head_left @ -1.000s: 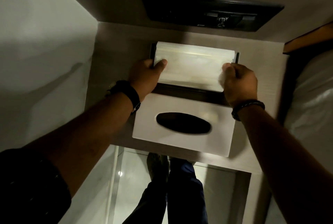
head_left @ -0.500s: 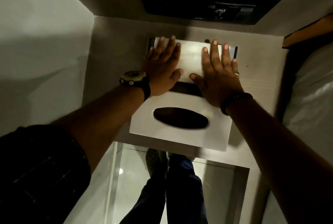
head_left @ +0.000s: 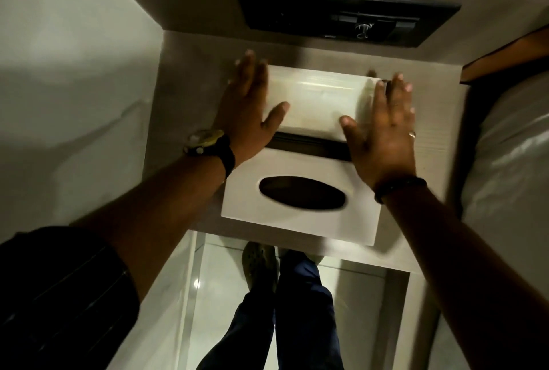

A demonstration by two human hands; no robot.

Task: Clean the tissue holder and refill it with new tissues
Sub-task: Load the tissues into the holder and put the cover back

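A white pack of tissues (head_left: 318, 99) lies in the dark tissue holder base (head_left: 312, 143) on the bedside table. My left hand (head_left: 246, 108) lies flat over the pack's left end, fingers straight and spread. My right hand (head_left: 383, 128) lies flat over its right end, fingers straight, thumb on the pack's front edge. The holder's white lid (head_left: 300, 212), with a dark oval slot (head_left: 301, 192), rests on the table just in front of the base, overhanging the table's near edge.
A light wooden table top (head_left: 184, 120) sits against a white wall on the left. A black switch panel (head_left: 341, 12) is on the wall behind. White bedding (head_left: 511, 155) is at the right. My legs and a shoe (head_left: 258, 262) stand on the glossy floor below.
My hands went from gripping the pack's ends to pressing flat on its top, then slid apart toward its left and right ends. The pack sits lower in the base.
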